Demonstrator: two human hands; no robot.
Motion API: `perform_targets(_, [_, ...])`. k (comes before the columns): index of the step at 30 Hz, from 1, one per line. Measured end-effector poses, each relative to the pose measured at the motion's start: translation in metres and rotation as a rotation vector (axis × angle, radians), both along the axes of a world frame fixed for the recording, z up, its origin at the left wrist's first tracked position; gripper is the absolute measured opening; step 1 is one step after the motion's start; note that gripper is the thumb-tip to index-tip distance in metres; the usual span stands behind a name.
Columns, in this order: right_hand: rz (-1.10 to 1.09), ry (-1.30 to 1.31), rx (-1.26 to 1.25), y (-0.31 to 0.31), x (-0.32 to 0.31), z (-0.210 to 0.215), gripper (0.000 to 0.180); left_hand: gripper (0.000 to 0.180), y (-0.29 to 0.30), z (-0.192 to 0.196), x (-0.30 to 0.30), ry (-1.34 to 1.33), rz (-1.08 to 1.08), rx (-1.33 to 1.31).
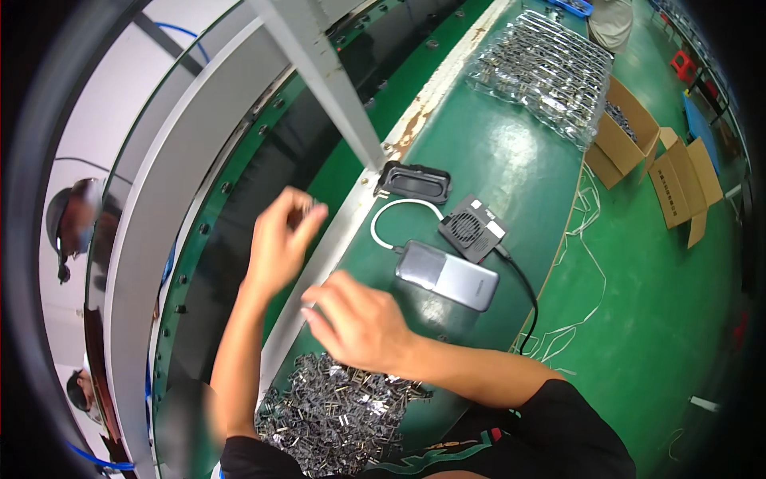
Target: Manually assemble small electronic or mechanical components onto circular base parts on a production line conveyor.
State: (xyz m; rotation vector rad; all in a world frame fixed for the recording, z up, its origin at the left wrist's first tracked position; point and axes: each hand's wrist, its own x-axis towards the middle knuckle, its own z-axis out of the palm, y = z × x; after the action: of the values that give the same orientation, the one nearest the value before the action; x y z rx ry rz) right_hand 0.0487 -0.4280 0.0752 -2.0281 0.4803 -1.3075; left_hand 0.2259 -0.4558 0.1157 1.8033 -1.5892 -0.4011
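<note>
While left hand (281, 235) pinches small metal clip (313, 206) mid-frame, right hand (359, 319) hovers, fingers loosely curled, empty, above grey metal clip pile (335, 411) lower centre; judgement: keep pinch firm, fetch one piece only.

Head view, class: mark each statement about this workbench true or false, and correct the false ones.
1. A pile of small metal clips lies near the person. True.
2. The left hand rests flat on the grey power bank. False: it is raised above the bench edge, fingers pinched.
3. A white cable loops from the power bank. True.
4. The cardboard boxes stand on the green table. False: they stand on the floor beside it.
</note>
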Motion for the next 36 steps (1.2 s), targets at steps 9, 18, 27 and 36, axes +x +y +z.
perform_targets(9, [0.748, -0.047, 0.991, 0.046, 0.004, -0.014, 0.026, 0.040, 0.177, 0.008, -0.043, -0.301, 0.082, -0.059])
perform_targets(18, [0.869, -0.010, 1.249, 0.055, 0.007, -0.024, 0.018, 0.031, 0.224, -0.023, -0.030, 0.732, 0.325, 0.054])
perform_targets(27, [0.658, -0.105, 0.909, 0.031, 0.011, -0.028, 0.015, 0.033, 0.231, -0.007, -0.026, 1.170, 0.309, 0.056])
perform_targets(36, [0.701, 0.065, 0.692, 0.024, 0.008, -0.013, 0.032, 0.017, 0.233, -0.019, -0.034, 0.678, 0.334, 0.082])
